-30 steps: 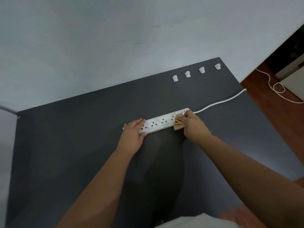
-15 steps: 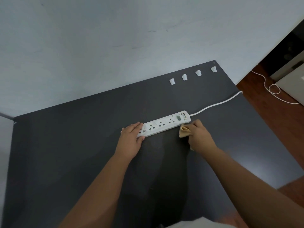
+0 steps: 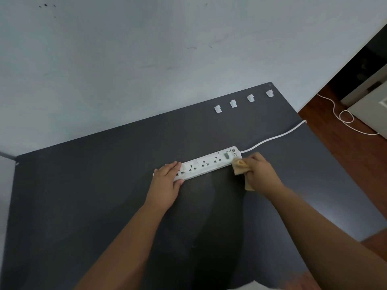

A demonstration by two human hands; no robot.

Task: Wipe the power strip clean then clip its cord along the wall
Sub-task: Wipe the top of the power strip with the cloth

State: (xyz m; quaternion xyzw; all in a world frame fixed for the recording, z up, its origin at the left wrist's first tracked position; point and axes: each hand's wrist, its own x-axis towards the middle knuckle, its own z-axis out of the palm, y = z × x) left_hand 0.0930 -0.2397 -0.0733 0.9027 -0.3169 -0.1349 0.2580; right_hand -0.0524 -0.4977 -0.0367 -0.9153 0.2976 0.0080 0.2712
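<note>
A white power strip (image 3: 207, 163) lies slanted on the dark table (image 3: 104, 195). My left hand (image 3: 166, 181) presses flat on its left end, covering that end. My right hand (image 3: 258, 171) is closed on a tan cloth (image 3: 239, 166), whose bunched tip touches the strip's near right corner by the switch. The white cord (image 3: 274, 137) runs from the strip's right end to the table's right edge and drops to the floor. Several white cord clips (image 3: 232, 103) sit in a row near the wall at the table's back right.
A pale wall (image 3: 146, 59) rises behind the table. To the right lies a wooden floor (image 3: 345, 143) with a looped white cable (image 3: 345, 116) and a white cabinet (image 3: 372, 105).
My right hand with the cloth slid off the strip's top at the switch end to its near right corner. My left hand stayed on the left end.
</note>
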